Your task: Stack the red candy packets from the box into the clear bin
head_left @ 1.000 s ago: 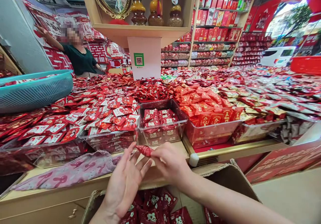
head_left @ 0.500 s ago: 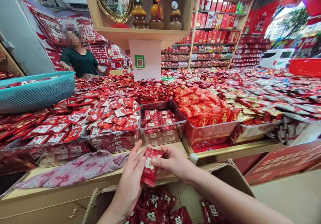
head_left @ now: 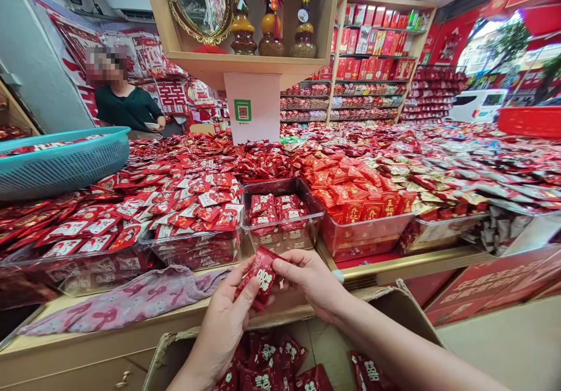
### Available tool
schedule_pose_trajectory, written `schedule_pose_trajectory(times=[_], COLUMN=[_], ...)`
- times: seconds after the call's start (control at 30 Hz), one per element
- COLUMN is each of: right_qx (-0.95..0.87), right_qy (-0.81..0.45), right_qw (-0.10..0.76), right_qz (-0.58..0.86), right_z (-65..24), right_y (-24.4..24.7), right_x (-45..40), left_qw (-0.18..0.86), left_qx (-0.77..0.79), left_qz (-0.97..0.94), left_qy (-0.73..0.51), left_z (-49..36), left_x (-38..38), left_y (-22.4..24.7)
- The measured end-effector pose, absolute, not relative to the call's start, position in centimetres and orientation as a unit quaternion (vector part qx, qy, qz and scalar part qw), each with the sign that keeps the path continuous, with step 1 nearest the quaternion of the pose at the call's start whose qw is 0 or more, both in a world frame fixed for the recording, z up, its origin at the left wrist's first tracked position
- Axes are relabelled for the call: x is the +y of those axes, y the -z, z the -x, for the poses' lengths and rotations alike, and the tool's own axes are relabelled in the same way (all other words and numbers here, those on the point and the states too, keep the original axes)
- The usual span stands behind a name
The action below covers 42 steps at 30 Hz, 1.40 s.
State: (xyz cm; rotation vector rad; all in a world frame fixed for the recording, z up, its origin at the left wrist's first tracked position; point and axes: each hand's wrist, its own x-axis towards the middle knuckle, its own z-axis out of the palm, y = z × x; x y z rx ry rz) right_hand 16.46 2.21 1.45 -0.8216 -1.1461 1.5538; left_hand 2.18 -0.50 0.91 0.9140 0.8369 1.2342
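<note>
Between both hands, a small red sealed packet [head_left: 263,275] with pale lettering is held tilted above a cardboard box. My left hand [head_left: 230,309] grips its lower left side, thumb across the front. At its upper right, my right hand [head_left: 309,280] pinches the packet between thumb and fingers. Below, the open cardboard box [head_left: 169,344] holds several similar red packets [head_left: 267,353]. Just beyond my hands stands a clear plastic bin [head_left: 284,227], partly filled with matching packets in upright rows [head_left: 289,207].
Bins of white-and-red packets [head_left: 193,204] and orange-red packets [head_left: 355,189] flank the clear bin. A pink patterned cloth [head_left: 127,300] lies along the counter edge. A teal basket [head_left: 65,163] stands left. A display cabinet [head_left: 245,63] overhangs the counter; a person [head_left: 127,101] stands behind.
My left hand's fingers have closed round the packet, which has tilted to the right. The person at the back has shifted slightly left and now holds a pale object.
</note>
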Motion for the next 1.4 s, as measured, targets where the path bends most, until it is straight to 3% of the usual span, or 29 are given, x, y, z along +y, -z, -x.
schedule_pose_trajectory(times=[0.23, 1.0, 1.23, 1.4], right_qx=[-0.403, -0.326, -0.33, -0.313], right_qy=[-0.705, -0.732, -0.722, -0.743], right_qw=[0.504, 0.519, 0.527, 0.516], right_qz=[0.295, 0.299, 0.303, 0.291], right_z=[-16.4, -16.8, -17.0, -17.0], right_y=[-0.9, -0.6, -0.6, -1.0], right_x=[2.2, 2.3, 2.6, 2.6], left_qw=[0.648, 0.658, 0.719, 0.605], left_qx=[0.374, 0.377, 0.376, 0.395], left_qz=[-0.398, -0.349, -0.309, -0.382], left_qy=[-0.53, -0.55, -0.496, -0.576], left_z=[-2.4, -2.0, -1.9, -1.7], left_x=[-0.5, -0.3, -0.6, -0.2], left_y=[-1.0, -0.9, -1.8, -0.7])
